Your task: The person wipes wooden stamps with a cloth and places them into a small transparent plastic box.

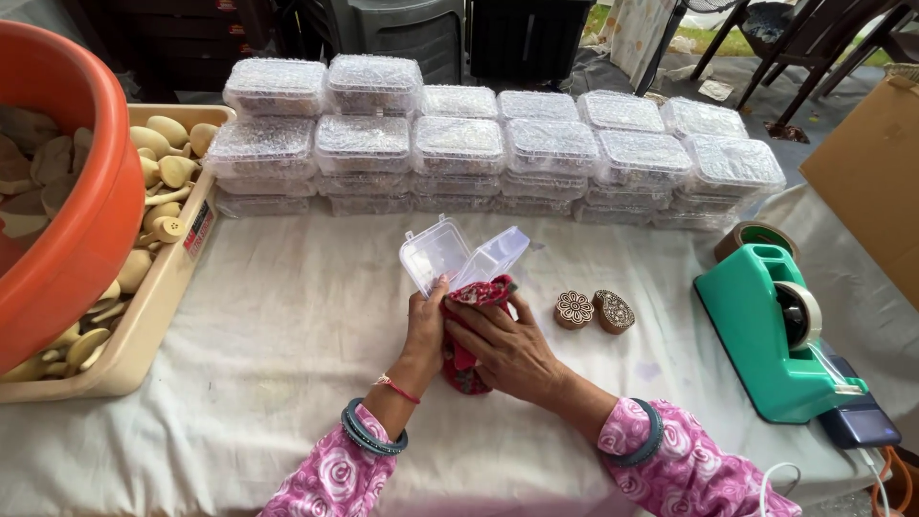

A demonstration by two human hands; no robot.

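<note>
White-clothed table, dark chairs behind, daylight.

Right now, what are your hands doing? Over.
Left hand and right hand both hold an open clear plastic box with red floral cloth. Two carved wooden stamps lie right.

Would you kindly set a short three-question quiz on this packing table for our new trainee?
1. True or false: the clear box the hands hold has its lid open.
2. What lies right of the right hand? A) two carved wooden blocks B) scissors C) a cup
3. Fill in: the cloth held under the box by the left hand is mainly ____.

Key: 1 true; 2 A; 3 red. The green tape dispenser sits further right; wrapped boxes are stacked behind.
</note>
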